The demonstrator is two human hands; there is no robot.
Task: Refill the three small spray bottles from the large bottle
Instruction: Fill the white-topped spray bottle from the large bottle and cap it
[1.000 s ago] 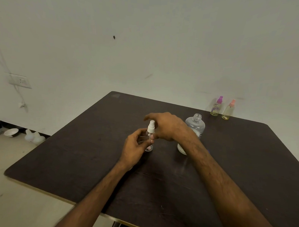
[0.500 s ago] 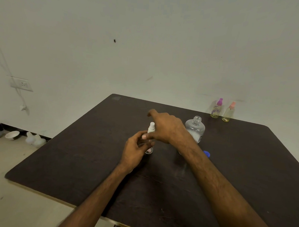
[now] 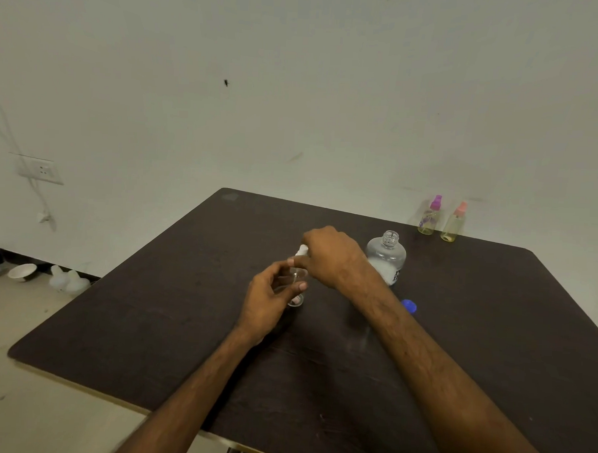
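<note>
Mid-frame, the left hand (image 3: 270,295) grips a clear small spray bottle (image 3: 296,299) on the dark counter (image 3: 170,327); the right hand (image 3: 330,256) pinches its white top (image 3: 302,250). Rightward: round uncapped large bottle (image 3: 388,257), blue cap (image 3: 409,304).

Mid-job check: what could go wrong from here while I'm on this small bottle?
The large bottle stands uncapped close beside the right forearm; a swing of that arm may tip and spill it. The blue cap lies loose by the same forearm and might get knocked away. The left hand holds the small clear bottle while the right hand grips its white spray head; a hard twist may make it slip.
</note>
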